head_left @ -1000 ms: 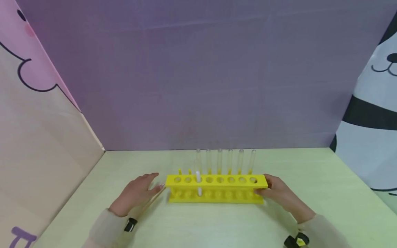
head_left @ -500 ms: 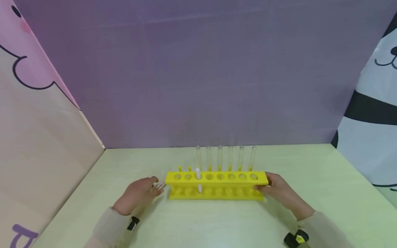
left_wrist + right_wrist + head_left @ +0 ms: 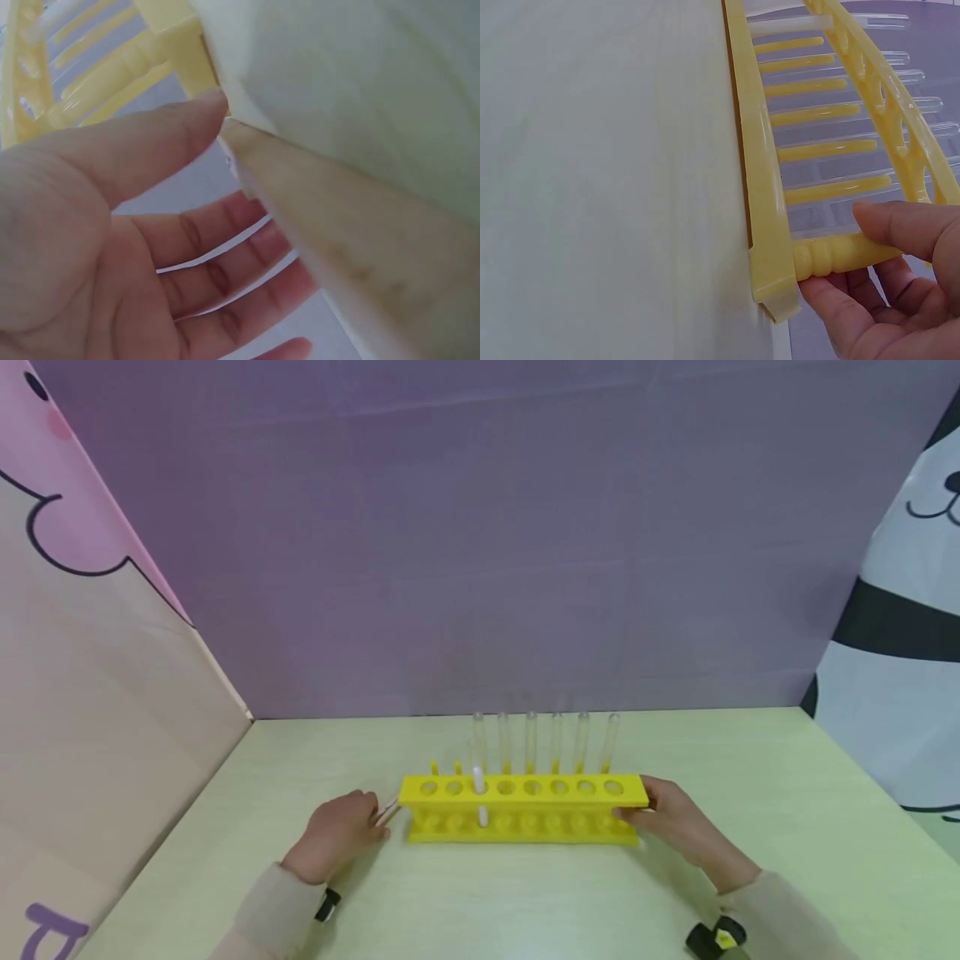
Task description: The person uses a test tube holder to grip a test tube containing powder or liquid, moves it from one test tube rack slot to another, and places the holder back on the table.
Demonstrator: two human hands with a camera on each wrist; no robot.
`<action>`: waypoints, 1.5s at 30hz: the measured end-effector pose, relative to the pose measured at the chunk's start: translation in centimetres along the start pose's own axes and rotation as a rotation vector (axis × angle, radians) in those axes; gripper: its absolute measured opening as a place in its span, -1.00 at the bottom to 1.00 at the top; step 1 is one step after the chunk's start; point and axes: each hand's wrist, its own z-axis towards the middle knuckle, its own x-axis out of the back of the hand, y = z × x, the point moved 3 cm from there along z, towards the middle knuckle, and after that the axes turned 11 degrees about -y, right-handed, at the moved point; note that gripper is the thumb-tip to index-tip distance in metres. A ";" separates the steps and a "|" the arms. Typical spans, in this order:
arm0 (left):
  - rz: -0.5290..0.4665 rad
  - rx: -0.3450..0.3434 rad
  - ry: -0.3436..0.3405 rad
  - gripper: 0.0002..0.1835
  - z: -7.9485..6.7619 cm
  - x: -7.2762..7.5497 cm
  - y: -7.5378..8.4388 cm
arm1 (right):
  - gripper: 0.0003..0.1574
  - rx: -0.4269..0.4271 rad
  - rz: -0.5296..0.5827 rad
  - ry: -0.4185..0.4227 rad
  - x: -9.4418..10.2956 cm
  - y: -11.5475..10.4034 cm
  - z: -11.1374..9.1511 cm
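Observation:
A yellow test tube rack (image 3: 525, 810) stands on the table. My right hand (image 3: 675, 818) grips its right end; in the right wrist view, thumb and fingers pinch the end post (image 3: 840, 253). Several clear test tubes (image 3: 531, 743) sit upside down on the yellow pegs behind it. A white rod (image 3: 480, 781) stands in one hole. Left of the rack, my left hand (image 3: 341, 831) holds a slim wooden tool, whose pale tips (image 3: 387, 811) reach toward the rack. The left wrist view shows its brownish shaft (image 3: 345, 217) against thumb and fingertips; its exact kind is unclear.
The pale table (image 3: 525, 902) runs back to a purple-grey wall panel (image 3: 525, 552). At the left rises a light panel with a pink cartoon (image 3: 82, 518); a panda-patterned panel (image 3: 900, 710) stands at the right. Two leftmost pegs (image 3: 434, 768) carry no tube.
My left fingers, spread beside the tool at first, have curled in on it, and the hand has shifted slightly right. The right hand and rack stay put; the view has tilted a little.

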 end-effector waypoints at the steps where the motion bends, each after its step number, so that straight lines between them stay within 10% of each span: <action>1: 0.011 0.003 0.005 -0.70 0.0 0.0 0.0 | -0.49 -0.002 -0.002 0.000 0.0 0.0 0.0; 27: 0.036 0.033 0.021 -0.73 -0.2 -0.3 -0.1 | -0.51 0.051 0.001 -0.017 0.2 0.1 -0.1; 45: 0.018 -0.020 0.169 -0.82 -0.8 2.0 -0.6 | -0.52 0.042 0.005 -0.006 0.0 -0.1 -0.1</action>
